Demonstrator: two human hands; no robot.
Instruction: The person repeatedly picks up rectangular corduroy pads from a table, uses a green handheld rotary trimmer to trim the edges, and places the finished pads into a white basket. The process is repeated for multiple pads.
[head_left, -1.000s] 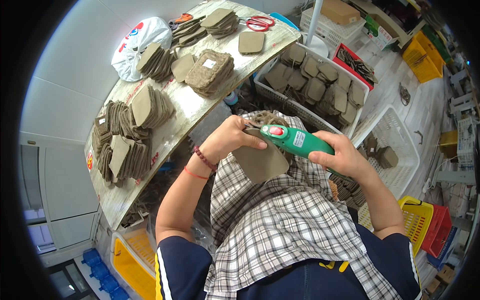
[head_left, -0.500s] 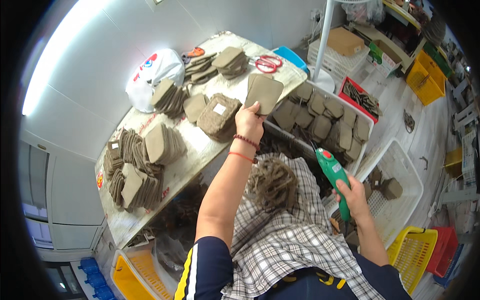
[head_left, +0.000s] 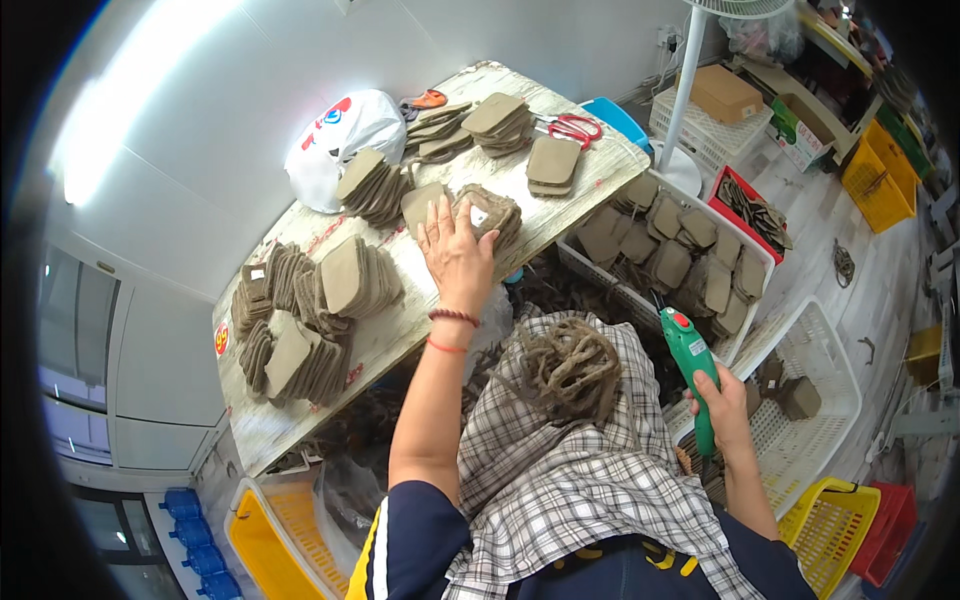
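My left hand lies over the table with its fingers spread. It touches a thick brown stack with a white label and reaches the edge of a flat brown pad beside it. My palm hides part of both. In my right hand is a green handheld power tool with a red button and a thin dark tip pointing up and away. On my lap, a tangled heap of brown strips rests on a checked cloth. A short stack of rounded pads sits near the table's right end.
Several pad stacks cover the worn table, with red scissors and a white plastic bag at the back. Right of me stand a white crate of pads, another white basket and a fan pole.
My left hand has let go of the pads it held up; they now lie on the table's right end. It has moved left and down onto the labelled stack. My right hand still holds the tool.
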